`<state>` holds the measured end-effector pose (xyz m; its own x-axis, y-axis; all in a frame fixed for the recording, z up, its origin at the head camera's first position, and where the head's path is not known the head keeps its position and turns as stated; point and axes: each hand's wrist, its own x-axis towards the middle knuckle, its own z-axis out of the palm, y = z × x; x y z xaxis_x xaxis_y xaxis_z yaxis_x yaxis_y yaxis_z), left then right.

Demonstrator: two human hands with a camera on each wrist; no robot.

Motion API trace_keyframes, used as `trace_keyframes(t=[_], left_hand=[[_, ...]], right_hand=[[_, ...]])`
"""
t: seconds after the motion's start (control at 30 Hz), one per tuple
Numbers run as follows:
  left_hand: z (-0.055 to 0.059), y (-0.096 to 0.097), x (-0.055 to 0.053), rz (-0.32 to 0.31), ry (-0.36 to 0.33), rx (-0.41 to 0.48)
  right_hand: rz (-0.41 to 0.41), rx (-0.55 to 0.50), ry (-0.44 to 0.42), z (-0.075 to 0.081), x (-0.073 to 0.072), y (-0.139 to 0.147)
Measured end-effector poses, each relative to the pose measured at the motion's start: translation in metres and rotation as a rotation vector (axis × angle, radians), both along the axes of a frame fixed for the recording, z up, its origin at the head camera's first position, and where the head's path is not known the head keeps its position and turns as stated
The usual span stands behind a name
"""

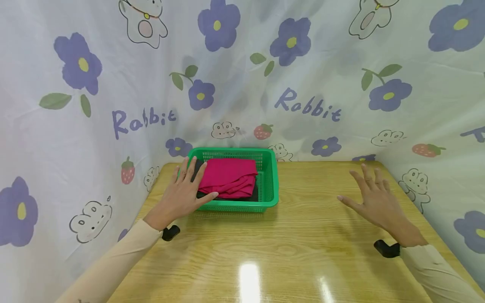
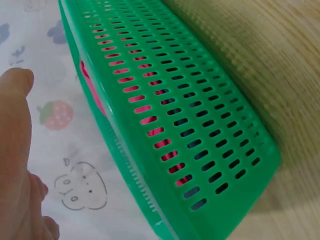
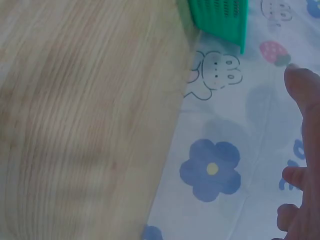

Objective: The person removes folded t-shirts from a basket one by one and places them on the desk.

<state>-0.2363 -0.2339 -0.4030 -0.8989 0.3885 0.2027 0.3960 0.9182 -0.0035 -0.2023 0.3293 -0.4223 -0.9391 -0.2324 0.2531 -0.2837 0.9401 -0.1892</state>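
A green plastic basket (image 1: 273, 181) with slotted walls sits at the back of the wooden table. Inside it lies a folded magenta cloth (image 1: 229, 172) on top of dark fabric (image 1: 199, 168). My left hand (image 1: 182, 191), fingers spread, hovers over the basket's left end and holds nothing. In the left wrist view the basket wall (image 2: 165, 100) fills the middle, with magenta showing through its slots. Above the table's right side, apart from the basket, my right hand (image 1: 379, 202) is spread with nothing in it.
White curtain (image 1: 242, 75) printed with purple flowers and rabbits encloses the table's back and sides. The wooden tabletop (image 1: 288, 244) stretches in front of the basket and to its right. Each wrist wears a black device, such as the left one (image 1: 171, 232).
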Motion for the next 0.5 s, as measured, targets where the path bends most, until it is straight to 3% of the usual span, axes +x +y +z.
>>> trace_keyframes(t=[0.23,0.5], left_hand=[[-0.001,-0.002,-0.002,-0.003,-0.036,0.046],[0.004,-0.006,-0.010,0.014,-0.109,0.222]], right_hand=[[-0.022,-0.087,-0.049,0.003,-0.002,-0.013],[0.011,-0.129,-0.005,0.004,-0.009,-0.038]])
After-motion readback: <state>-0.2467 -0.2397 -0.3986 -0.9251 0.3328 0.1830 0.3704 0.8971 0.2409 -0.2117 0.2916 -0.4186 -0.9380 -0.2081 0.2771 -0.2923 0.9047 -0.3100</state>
